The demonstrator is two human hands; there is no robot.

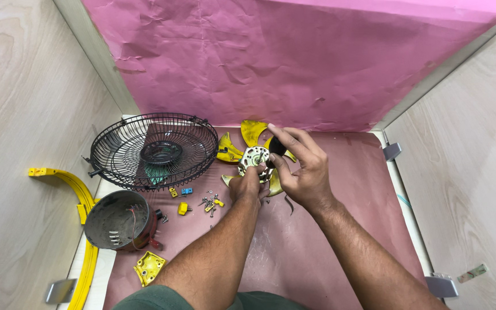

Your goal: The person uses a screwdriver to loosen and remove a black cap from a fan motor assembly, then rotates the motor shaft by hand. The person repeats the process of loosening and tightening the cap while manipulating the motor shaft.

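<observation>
While a yellow curved bracket [78, 198] lies along the left edge of the frame, a grey motor housing [116, 220] sits at lower left on the pink sheet [340, 229], its open side up. Above it, at centre left, a black wire fan guard [153, 150] rests tilted. Below the guard, small screws and yellow clips [210, 204] are scattered, and a yellow plastic plate [149, 267] lies near the bottom. At the middle of the frame the left hand [247, 186] closes its fingers on the lower side of a yellow fan blade [252, 138], just under its metal hub [254, 156]. Just right of it, the right hand [302, 166] pinches a small black cap [276, 147] between thumb and curled fingers, right beside the hub.
</observation>
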